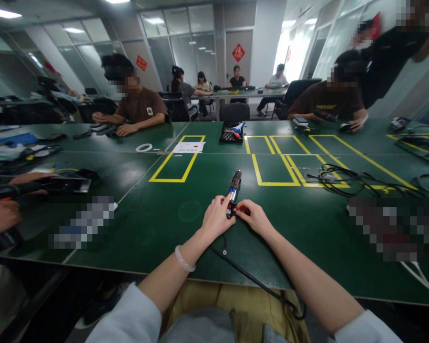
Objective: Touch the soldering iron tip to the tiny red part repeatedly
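Observation:
A hand-held power tool [235,183], black with a silver and blue middle and a narrow metal tip, lies on the green table pointing away from me. My left hand [216,215] is closed on its rear part, the thumb and fingers around it. At the right side of that rear end, my right hand [253,215] has its thumb and forefinger pinched together by a small reddish part; what the fingertips hold is too small to make out. A black cable [252,275] runs from beneath my left hand over the table edge towards my lap, with a small ring terminal [225,252] on a short lead.
Ahead is a black tray [231,133] of small parts and tools. Yellow tape outlines [168,180] mark the table; a paper sheet [189,147] lies on one. Black cables [338,176] lie coiled to the right. A neighbour's hand [2,218] is at far left; other people sit opposite.

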A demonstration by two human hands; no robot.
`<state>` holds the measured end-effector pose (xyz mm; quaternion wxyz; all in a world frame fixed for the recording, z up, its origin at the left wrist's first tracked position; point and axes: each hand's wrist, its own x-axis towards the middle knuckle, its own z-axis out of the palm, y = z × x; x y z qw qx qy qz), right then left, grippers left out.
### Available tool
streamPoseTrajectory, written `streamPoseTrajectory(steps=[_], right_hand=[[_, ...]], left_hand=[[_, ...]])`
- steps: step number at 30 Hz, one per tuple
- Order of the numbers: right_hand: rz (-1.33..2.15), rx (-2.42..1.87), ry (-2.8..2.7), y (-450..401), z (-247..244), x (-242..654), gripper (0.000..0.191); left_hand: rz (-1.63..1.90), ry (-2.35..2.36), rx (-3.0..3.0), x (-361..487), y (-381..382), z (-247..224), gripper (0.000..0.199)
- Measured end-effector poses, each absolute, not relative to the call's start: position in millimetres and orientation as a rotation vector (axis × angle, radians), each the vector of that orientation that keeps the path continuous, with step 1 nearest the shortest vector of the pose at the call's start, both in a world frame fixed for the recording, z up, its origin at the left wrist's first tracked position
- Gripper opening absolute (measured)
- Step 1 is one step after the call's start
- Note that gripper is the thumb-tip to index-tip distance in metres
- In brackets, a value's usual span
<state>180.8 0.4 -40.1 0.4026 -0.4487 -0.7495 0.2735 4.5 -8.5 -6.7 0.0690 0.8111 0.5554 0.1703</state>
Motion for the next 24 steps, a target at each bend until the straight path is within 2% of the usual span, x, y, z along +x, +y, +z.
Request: streamPoseTrajectory(steps=[16,24], right_hand=[[0.649,-1.131,-1.910,-12.8,-24.4,175.8,0.015],[0.778,-1.085,-1.838,-10.1,-30.0,180.0,0.023]], left_hand=[[0.419,1.794,2.486,15.9,-5.6,2.0,0.065],[0.406,1.817,2.546,7.4,-0.7,1.5,0.065]])
